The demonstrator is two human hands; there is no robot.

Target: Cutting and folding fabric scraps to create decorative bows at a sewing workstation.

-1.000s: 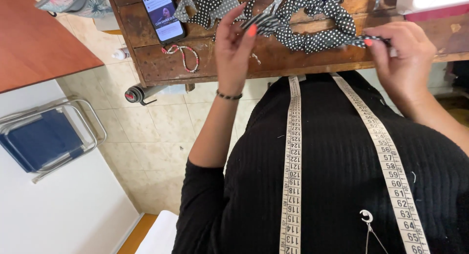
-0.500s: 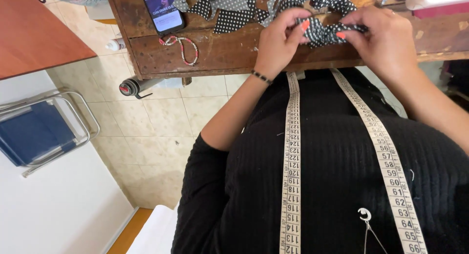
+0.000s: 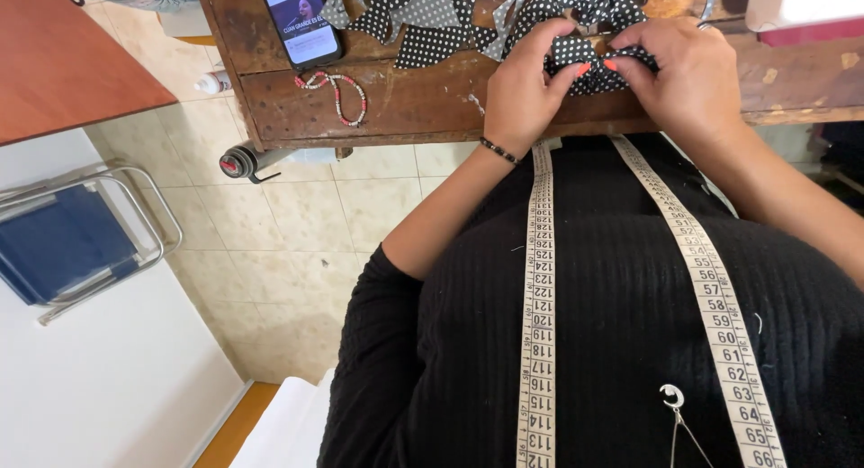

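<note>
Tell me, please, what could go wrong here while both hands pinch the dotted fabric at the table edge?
1. The left hand and right hand pinch the polka-dot strip close to the edge of the wooden table; if released, it might fall to the floor.
2. The loose fabric scraps lie beside the phone, so a sweep might push it.

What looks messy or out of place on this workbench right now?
Polka-dot fabric scraps lie scattered across the scuffed wooden bench, and a phone sits askew near its corner. Both hands, left and right, pinch a folded polka-dot strip.
</note>
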